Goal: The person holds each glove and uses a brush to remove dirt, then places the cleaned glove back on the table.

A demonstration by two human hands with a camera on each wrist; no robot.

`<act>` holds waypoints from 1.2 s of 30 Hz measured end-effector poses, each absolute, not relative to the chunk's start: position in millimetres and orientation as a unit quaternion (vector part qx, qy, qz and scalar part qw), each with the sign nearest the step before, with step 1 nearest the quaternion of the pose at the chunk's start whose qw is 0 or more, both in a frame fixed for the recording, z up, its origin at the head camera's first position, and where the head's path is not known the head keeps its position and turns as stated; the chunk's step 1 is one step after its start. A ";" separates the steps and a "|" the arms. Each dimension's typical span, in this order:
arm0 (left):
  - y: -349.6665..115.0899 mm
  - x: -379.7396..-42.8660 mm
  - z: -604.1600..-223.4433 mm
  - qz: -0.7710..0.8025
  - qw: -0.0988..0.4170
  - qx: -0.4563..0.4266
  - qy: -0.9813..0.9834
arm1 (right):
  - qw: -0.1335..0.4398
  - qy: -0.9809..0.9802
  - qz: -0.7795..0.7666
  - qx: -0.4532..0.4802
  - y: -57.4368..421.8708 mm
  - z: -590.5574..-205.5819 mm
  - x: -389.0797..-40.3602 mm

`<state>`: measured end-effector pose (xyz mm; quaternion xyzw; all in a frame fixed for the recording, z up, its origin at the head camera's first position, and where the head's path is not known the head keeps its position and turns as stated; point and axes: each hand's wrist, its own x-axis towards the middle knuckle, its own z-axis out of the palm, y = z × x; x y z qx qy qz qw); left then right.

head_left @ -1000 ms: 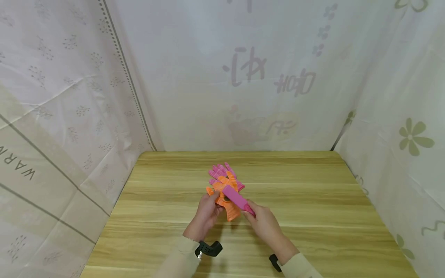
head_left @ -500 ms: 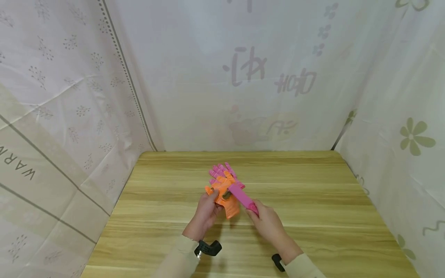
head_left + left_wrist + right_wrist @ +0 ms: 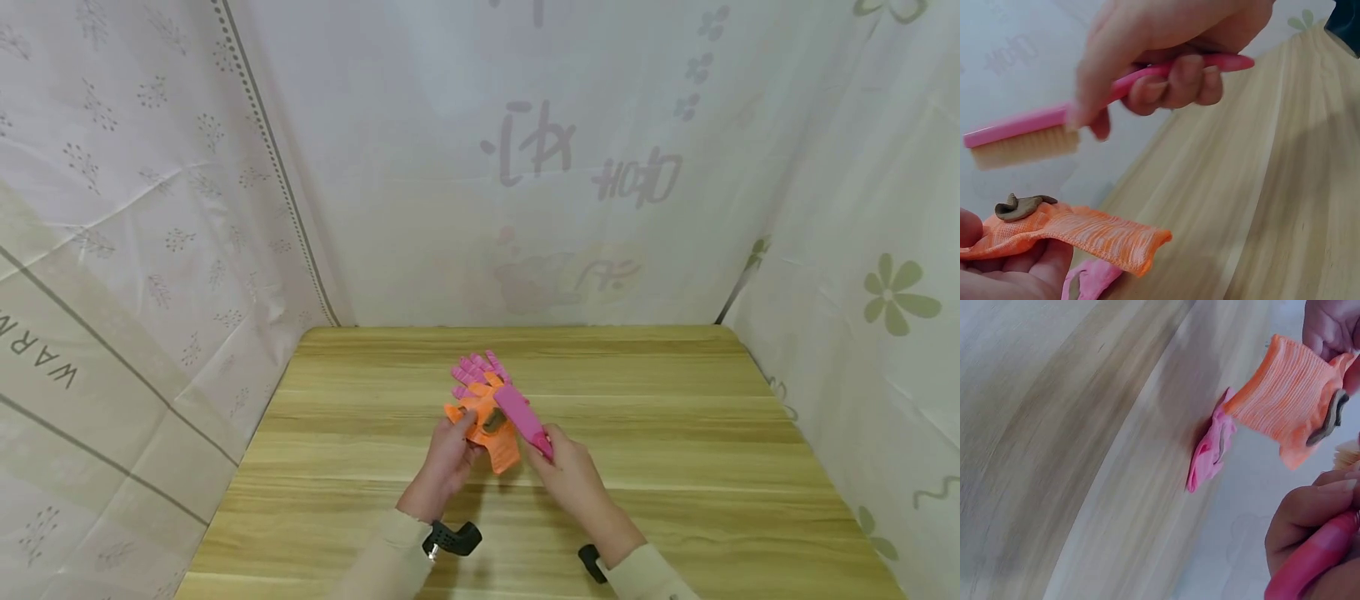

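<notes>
My left hand (image 3: 450,454) holds an orange knitted glove (image 3: 504,452) above the table, thumb on top and fingers beneath. A brown, clay-like lump (image 3: 1019,208) sits on the glove's upper face. In my right hand (image 3: 576,482) is a pink brush (image 3: 522,418), gripped by its handle, fingers curled round it. Its pale bristles (image 3: 1025,147) face down, apart from the lump in the left wrist view. Behind the orange glove, a pink glove (image 3: 472,367) lies on the table, partly covered in the head view; the right wrist view shows its cuff end.
The wood-grain table (image 3: 660,400) runs to a pale printed curtain (image 3: 420,183) at the back, with more curtain at both sides. Dark bands with camera mounts (image 3: 453,539) sit on both wrists.
The brush has moved right off the middle of the orange glove and slightly up again, uncovering the brown lump. My left hand and the pink glove stay nearly in place.
</notes>
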<state>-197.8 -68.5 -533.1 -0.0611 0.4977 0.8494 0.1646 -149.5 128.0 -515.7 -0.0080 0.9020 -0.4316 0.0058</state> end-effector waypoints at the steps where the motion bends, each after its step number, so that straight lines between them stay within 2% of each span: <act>1: -66.9 -197.1 -533.9 0.849 0.166 -0.055 0.499 | 0.009 0.899 -0.437 -0.008 126.6 -514.9 -149.3; 22: -41.4 -185.7 -536.2 0.828 0.188 -0.065 0.523 | 0.019 0.891 -0.453 -0.030 104.6 -511.9 -148.5; 36: -39.8 -185.4 -538.4 0.813 0.169 -0.079 0.552 | 0.020 0.922 -0.382 -0.052 111.7 -513.7 -148.1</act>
